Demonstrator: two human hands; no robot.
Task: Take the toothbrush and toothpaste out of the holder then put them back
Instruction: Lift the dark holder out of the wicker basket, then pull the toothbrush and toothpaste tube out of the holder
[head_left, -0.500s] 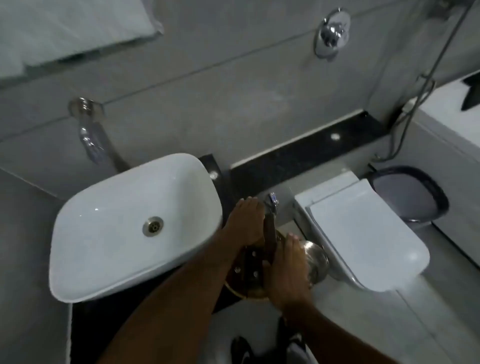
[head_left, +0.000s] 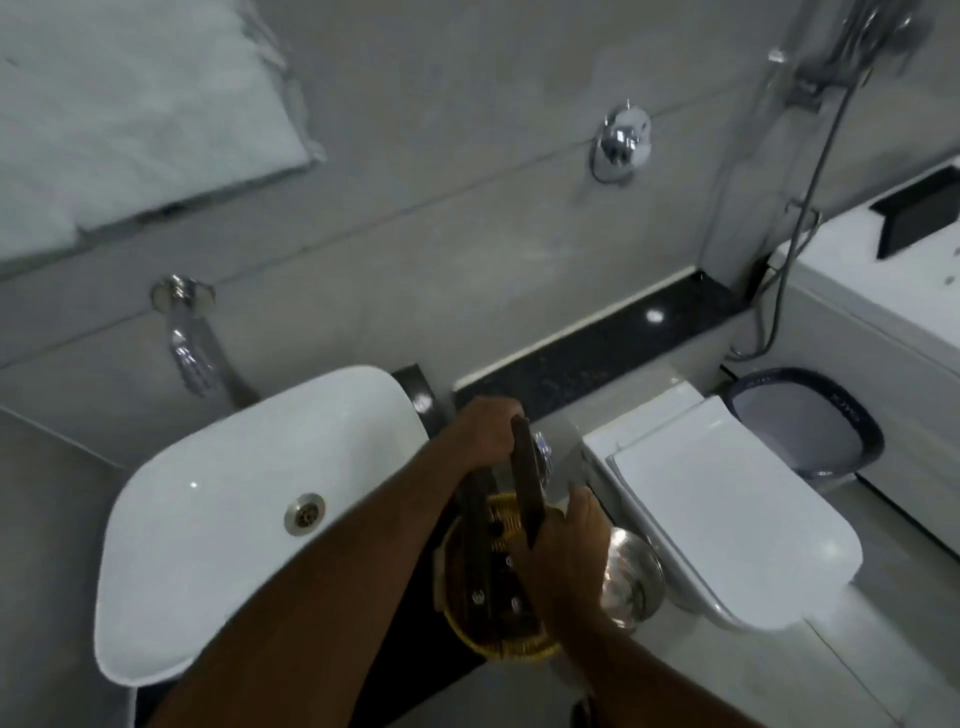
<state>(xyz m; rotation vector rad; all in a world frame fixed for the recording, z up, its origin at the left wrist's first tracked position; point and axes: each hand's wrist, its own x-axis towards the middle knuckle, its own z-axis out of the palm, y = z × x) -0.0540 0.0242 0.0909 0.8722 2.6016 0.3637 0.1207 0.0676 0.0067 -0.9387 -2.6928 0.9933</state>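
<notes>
1. Nearest: both bare forearms reach in from the bottom edge, meeting over a round yellow woven holder (head_left: 511, 642) that sits on the dark counter just right of the white oval ceramic basin (head_left: 218, 525).
2. Right hand (head_left: 563, 553) is closed around the lower end of a long dark flat item (head_left: 527, 480) that angles up out of the holder. Toothbrush or toothpaste: can't tell, too dark and blurred.
3. Left hand (head_left: 485, 423) is curled over the top end of a second dark flat strip (head_left: 475, 540), which runs down into the holder. Again, can't tell which item it is.
4. Step, my read: lifting out, or seating back in. Both items have their lower ends at or in the holder, so either fits.
5. Next move needs a straight pull or push along each item's length, holder kept from tipping; neither hand is steadying it.
6. Shiny round metal vessel (head_left: 631, 582) stands just beside the holder on the right, partly behind the right hand.
7. Farther: white toilet with closed lid (head_left: 727, 519), dark-rimmed bin (head_left: 810, 431) beyond it.
8. Back wall: chrome spout (head_left: 189, 353) above the basin, chrome wall valve (head_left: 621, 143), shower hose (head_left: 810, 171) cut off at the top.
9. Hidden: holder interior, its slots, fingertips on both hands.
</notes>
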